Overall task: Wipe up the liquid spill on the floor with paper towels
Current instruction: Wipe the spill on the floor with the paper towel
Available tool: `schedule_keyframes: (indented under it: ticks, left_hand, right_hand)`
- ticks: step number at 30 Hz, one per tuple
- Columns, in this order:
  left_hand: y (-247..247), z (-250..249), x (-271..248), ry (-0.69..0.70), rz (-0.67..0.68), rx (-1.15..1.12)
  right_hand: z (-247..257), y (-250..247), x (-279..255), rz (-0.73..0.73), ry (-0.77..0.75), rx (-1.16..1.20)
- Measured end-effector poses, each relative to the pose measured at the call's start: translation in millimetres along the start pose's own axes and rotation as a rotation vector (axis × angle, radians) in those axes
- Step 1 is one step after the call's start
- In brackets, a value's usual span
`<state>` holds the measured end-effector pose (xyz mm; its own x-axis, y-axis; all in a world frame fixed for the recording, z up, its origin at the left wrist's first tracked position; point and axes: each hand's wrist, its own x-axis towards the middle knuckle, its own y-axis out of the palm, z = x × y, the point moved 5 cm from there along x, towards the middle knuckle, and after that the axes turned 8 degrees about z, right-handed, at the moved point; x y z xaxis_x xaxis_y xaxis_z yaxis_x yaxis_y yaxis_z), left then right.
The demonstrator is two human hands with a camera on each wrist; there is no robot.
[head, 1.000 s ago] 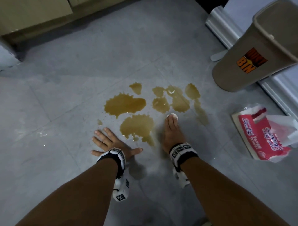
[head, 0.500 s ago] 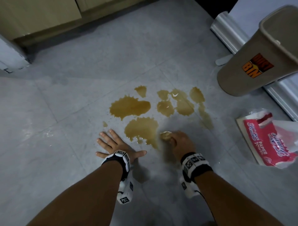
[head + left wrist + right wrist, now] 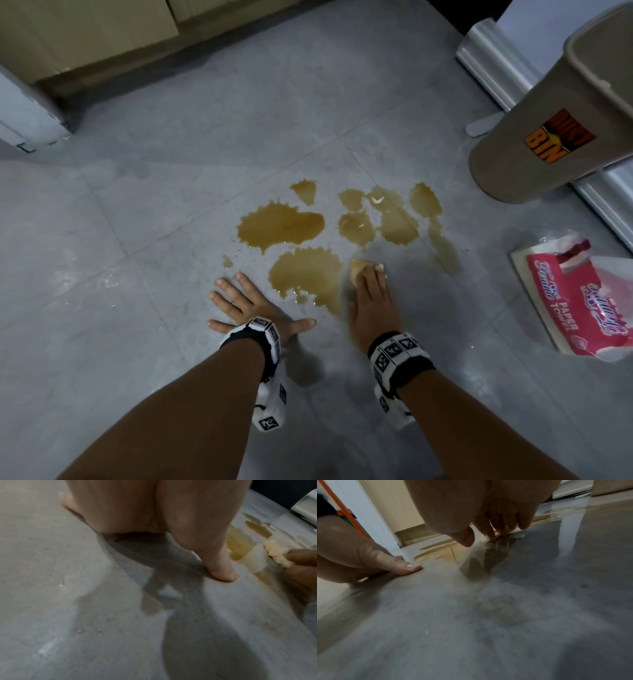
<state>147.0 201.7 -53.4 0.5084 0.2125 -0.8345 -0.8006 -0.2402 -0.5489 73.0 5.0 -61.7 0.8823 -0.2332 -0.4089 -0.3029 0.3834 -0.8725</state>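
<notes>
Right hand (image 3: pixel 371 305) presses a wadded paper towel (image 3: pixel 363 266) onto the floor (image 3: pixel 171 205), fingers laid over it and bent down onto it; wad sticks out past the fingertips, stained yellow-brown on its spill side, still white at the other edge. Wad sits at the near-right edge of the spill (image 3: pixel 281 224), touching the closest puddle. In the right wrist view the fingers (image 3: pixel 486 526) curl onto the wad (image 3: pixel 498 534), thumb off it and not touching the floor.

Left hand (image 3: pixel 245 305) is flat on the floor, fingers spread, thumb pointing toward the right hand; it holds nothing. It sits just near-left of the spill, apart from the liquid (a small brown droplet lies just beyond the fingertips). Left wrist view shows the thumb (image 3: pixel 221 566) pressed on the tile, spill (image 3: pixel 240 543) and wad (image 3: pixel 278 555) beyond it.

Spill is several brown puddles, mostly still wet and unwiped, thin smear trailing on its right side.

Right of the spill: torn red paper towel pack (image 3: pixel 579 305) lying on the floor, well apart. Far-right of the spill: beige bin (image 3: pixel 548 130) with an orange label. Beyond the spill: cabinet base (image 3: pixel 102 37).
</notes>
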Motion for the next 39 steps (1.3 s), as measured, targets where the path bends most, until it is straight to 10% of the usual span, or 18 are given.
schedule_keyframes:
  ticks: [34,39]
  left_hand:
    - [0,2,4,0.007,0.031,0.034]
    - [0,3,4,-0.006,0.029,0.027]
  right_hand:
    - [38,27,-35,0.173,-0.252,-0.004]
    - [9,9,-6,0.028,-0.088,0.012]
